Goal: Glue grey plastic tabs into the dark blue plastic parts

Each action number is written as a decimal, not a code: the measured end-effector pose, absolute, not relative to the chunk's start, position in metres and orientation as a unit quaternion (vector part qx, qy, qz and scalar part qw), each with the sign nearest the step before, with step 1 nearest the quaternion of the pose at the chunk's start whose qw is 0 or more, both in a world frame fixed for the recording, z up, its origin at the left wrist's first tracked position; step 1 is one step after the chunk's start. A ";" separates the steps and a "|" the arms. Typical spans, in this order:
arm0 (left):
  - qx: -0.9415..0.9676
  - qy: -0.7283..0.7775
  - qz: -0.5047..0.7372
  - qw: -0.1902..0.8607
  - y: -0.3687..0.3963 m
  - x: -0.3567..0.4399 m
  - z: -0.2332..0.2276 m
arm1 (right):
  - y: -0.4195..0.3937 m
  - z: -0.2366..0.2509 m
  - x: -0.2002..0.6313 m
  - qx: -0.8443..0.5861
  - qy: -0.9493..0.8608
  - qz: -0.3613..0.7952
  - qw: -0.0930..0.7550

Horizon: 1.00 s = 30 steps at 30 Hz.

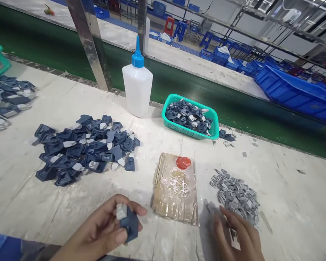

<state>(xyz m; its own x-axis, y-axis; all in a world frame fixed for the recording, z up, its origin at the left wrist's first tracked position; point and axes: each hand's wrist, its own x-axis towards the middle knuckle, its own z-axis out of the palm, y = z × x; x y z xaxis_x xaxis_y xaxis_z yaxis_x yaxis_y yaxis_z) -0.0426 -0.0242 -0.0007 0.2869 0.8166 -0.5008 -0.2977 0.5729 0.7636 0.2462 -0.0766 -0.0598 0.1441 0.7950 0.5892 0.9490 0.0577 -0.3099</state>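
My left hand (103, 228) is closed around a dark blue plastic part (132, 224) with a light grey piece (121, 211) at its upper end. It is raised over the near side of the table. At the right, my right hand (239, 235) reaches down by a pile of small grey plastic pieces (235, 194), its fingers apart; a small piece between them cannot be made out. Between the hands lies a tape-wrapped cardboard pad (175, 195). It carries a glossy clear smear and a red blob (183, 162).
A heap of dark blue and grey parts (89, 145) spreads on the left. Behind stand a white squeeze bottle (137, 87) with blue nozzle and a green basket (179, 128) of parts. A metal post (93, 47) and green conveyor belt (244, 117) border the table's far edge.
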 end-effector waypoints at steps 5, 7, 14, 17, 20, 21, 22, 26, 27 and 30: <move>0.211 0.384 0.379 0.816 -0.027 -0.029 -0.012 | -0.068 -0.057 0.258 -0.676 -0.684 -0.086 0.262; 0.202 0.387 0.374 0.819 -0.028 -0.028 -0.015 | -0.065 -0.059 0.262 -0.661 -0.697 -0.075 0.269; 0.177 0.458 0.344 0.800 -0.029 -0.032 -0.014 | -0.060 -0.056 0.266 -0.621 -0.729 -0.094 0.272; 0.147 0.459 0.350 0.803 -0.028 -0.033 -0.015 | -0.052 -0.042 0.255 -0.624 -0.718 -0.113 0.286; 0.106 0.439 0.366 0.813 -0.027 -0.034 -0.016 | -0.037 -0.028 0.235 -0.609 -0.726 -0.088 0.305; 0.098 0.433 0.369 0.816 -0.026 -0.034 -0.017 | -0.031 -0.026 0.228 -0.601 -0.732 -0.079 0.311; 0.093 0.428 0.371 0.819 -0.026 -0.035 -0.017 | -0.025 -0.025 0.222 -0.594 -0.737 -0.070 0.315; 0.089 0.401 0.373 0.832 -0.026 -0.038 -0.020 | -0.005 -0.033 0.209 -0.596 -0.741 -0.031 0.308; 0.091 0.395 0.377 0.833 -0.026 -0.039 -0.021 | -0.003 -0.036 0.207 -0.596 -0.742 -0.024 0.305; 0.097 0.382 0.378 0.838 -0.028 -0.040 -0.024 | 0.001 -0.041 0.206 -0.594 -0.747 -0.018 0.298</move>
<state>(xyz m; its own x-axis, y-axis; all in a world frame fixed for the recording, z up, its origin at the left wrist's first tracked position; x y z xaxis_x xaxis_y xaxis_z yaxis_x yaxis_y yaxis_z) -0.0397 -0.0276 -0.0244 0.4219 0.7075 -0.5669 -0.5595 0.6952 0.4513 0.2059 0.0007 -0.0406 -0.1168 0.8766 0.4668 0.8985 0.2935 -0.3263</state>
